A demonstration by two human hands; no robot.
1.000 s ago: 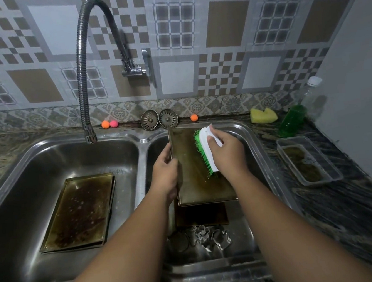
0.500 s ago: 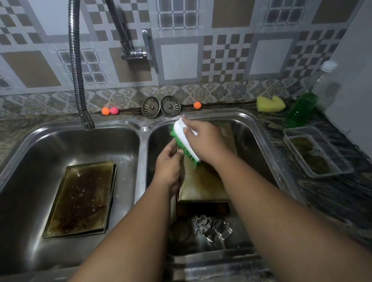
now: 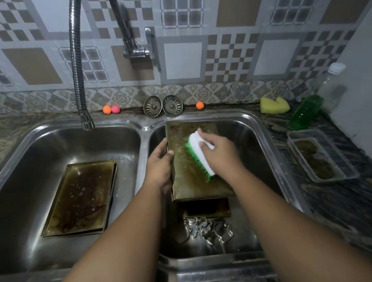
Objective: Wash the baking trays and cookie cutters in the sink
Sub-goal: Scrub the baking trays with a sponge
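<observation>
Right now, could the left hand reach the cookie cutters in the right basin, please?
Probably yes: the cookie cutters lie uncovered at the near end of the right basin, with nothing over them. The left hand, though, grips the edge of the tray, so it would have to let go first.

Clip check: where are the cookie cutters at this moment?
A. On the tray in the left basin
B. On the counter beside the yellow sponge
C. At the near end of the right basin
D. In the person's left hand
C: the cookie cutters lie loose on the floor of the right basin, nearer the person than the tray that the left hand holds and the right hand scrubs with the brush.
</observation>
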